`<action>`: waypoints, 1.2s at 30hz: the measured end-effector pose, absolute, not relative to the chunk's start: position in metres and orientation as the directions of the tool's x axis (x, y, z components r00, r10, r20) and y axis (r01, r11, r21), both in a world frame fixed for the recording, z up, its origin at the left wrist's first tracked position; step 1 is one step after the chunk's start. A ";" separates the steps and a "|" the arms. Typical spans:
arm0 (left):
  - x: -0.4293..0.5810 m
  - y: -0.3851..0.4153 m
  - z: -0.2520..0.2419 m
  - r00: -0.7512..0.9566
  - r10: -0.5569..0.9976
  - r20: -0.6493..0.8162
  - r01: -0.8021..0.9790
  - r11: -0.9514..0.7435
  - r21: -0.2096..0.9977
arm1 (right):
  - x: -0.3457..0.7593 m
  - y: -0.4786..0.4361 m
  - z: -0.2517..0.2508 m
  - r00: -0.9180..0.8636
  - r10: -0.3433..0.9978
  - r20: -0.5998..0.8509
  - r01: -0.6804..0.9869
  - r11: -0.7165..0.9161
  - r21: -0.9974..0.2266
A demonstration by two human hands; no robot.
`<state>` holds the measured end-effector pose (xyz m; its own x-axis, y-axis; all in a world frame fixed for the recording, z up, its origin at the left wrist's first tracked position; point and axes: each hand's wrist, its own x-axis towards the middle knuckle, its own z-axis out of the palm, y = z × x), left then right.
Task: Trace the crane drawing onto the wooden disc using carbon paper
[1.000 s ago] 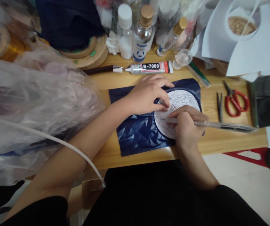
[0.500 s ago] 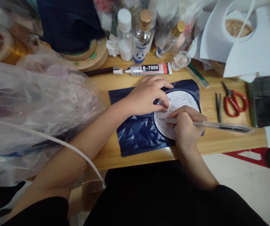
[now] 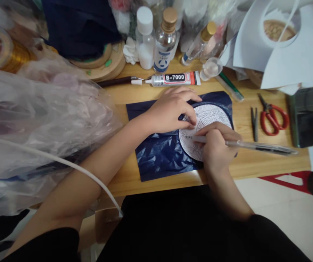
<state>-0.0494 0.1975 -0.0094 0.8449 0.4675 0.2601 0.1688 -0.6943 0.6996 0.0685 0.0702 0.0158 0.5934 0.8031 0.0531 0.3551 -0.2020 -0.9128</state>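
Observation:
A round white patterned sheet (image 3: 212, 113) with dark line drawing lies on a dark blue crinkled sheet (image 3: 162, 156) on the wooden table. My left hand (image 3: 174, 109) rests across the blue sheet, its fingers spread and curved, fingertips on the left and upper edge of the white circle. In my right hand (image 3: 218, 145) is a clear pen (image 3: 262, 146), pinched between thumb and fingers. The pen's tip end points left over the lower left of the circle, and its back end reaches out to the right.
Behind the sheets lie a glue tube (image 3: 174, 79) and a dark-handled tool (image 3: 115, 82), with bottles (image 3: 164, 43) further back. Tweezers (image 3: 254, 124), red-handled pliers (image 3: 273, 120) and a dark case (image 3: 305, 118) are at right. Clear plastic bags (image 3: 44, 127) fill the left; a white cable (image 3: 85, 173) crosses my left arm.
The pen's back end has shifted slightly right, with a small movement of my right hand. My left hand stays in place on the circle.

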 end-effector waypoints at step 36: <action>-0.049 0.198 -0.013 0.843 0.466 0.269 0.152 -0.685 0.712 | 0.067 0.073 0.014 0.637 0.767 0.071 0.357 -0.213 -0.909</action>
<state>-0.0490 0.1983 -0.0126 0.8427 0.4665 0.2689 0.1521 -0.6853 0.7122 0.0666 0.0729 0.0142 0.6371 0.7675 0.0709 0.3574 -0.2127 -0.9094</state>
